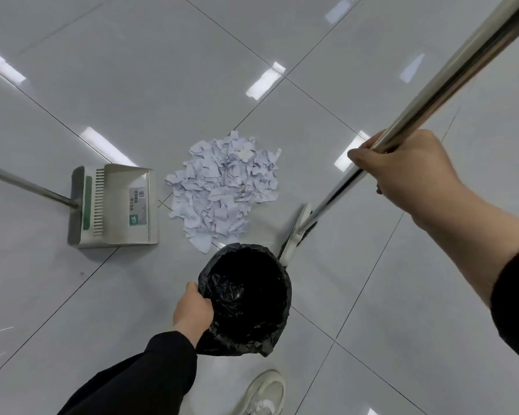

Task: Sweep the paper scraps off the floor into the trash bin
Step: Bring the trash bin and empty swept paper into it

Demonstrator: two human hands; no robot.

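Observation:
A heap of white paper scraps (224,187) lies on the grey tiled floor. Just in front of it stands the trash bin (246,298), lined with a black bag; my left hand (192,310) grips its near-left rim. My right hand (411,172) holds the broom's shiny metal handle (450,76). The broom head (297,232) rests on the floor to the right of the heap, next to the bin. A white dustpan (114,205) with a long handle lies left of the scraps, its mouth facing them.
Glossy floor tiles (372,295) with dark joints spread all around. My white shoe (264,393) stands on the floor just behind the bin. The dustpan's metal handle (24,184) reaches off to the left edge of the view.

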